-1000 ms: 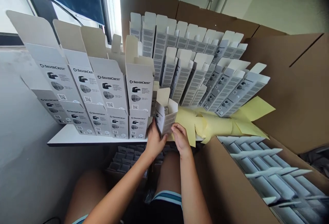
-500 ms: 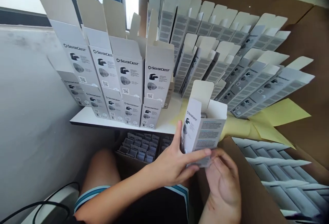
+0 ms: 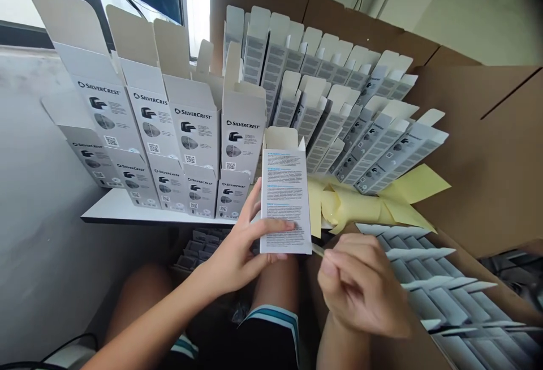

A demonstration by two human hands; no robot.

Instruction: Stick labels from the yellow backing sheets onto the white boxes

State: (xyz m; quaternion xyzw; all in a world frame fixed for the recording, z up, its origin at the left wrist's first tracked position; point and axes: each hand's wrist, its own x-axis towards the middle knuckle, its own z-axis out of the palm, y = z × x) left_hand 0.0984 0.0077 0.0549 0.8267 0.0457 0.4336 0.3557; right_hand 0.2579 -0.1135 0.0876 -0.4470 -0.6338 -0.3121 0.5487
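Several brown cardboard panels (image 3: pixel 487 160): standing behind the table and down the right side.
Front-left carton stack (image 3: pixel 186 138): two tiers, SilverCrest print facing the person; upper-tier flaps standing up.
Back cartons (image 3: pixel 326 132): rows of them, leaning, flaps up, mostly text sides showing.
Brown shipping box (image 3: pixel 419 353): lower right, open; pale cartons (image 3: pixel 449 302) packed inside in rows.
White table (image 3: pixel 106 206): dark front edge, carries the stack.
Yellow paper (image 3: pixel 360 209): crumpled, at the near table edge, just beside the back cartons.
Right hand (image 3: pixel 360 279): fingers curled, thumb pressed to index, pinching a sliver; just right of the held carton's bottom corner.
Left hand (image 3: pixel 241 240): gripping the held carton low; one finger across the text face, thumb at the bottom edge.
Held carton (image 3: pixel 285 200): upright, in front of the table edge, above the knees; text face to the camera, rear flap raised. Contents hidden.
Sliver (image 3: pixel 318 250): thin, pale yellowish, pokes out of the right fingertips toward the carton; too small to identify.
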